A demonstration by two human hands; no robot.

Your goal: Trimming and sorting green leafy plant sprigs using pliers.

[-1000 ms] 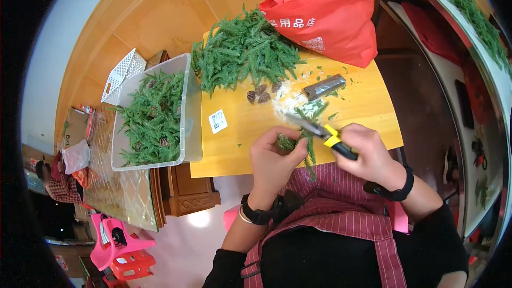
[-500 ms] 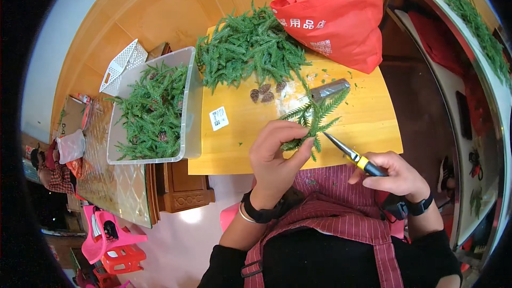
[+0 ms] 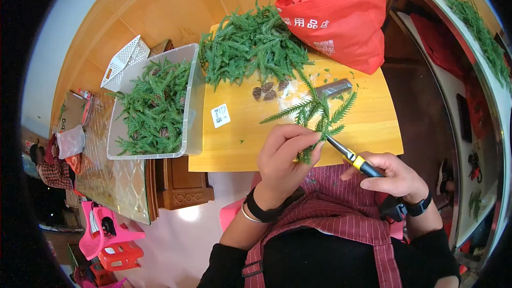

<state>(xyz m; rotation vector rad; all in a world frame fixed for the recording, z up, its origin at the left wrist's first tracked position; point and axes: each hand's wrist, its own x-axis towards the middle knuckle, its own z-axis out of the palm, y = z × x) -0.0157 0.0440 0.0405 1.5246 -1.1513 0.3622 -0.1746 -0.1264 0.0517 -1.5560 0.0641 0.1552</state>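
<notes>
Over the front part of the yellow table, my left hand pinches a green artificial pine sprig by its lower end. Its needled branches fan out above my fingers. My right hand grips pliers with yellow and black handles. The jaws point up and left and reach the sprig close beside my left fingertips; whether they close on a stem is too small to tell. Several small pine cones lie beyond my left hand, next to white shreds and a dark brown stick-like block.
A heap of pine sprigs covers the table's back. Behind right stands a red bag of pine cones. At left, a clear plastic bin holds sprigs with cones. A white label lies near it. Pink and red stools stand lower left.
The sprig has turned, with its branches spread wider and one reaching left. The plier tips have come in against it by my left fingertips. The view has shifted slightly.
</notes>
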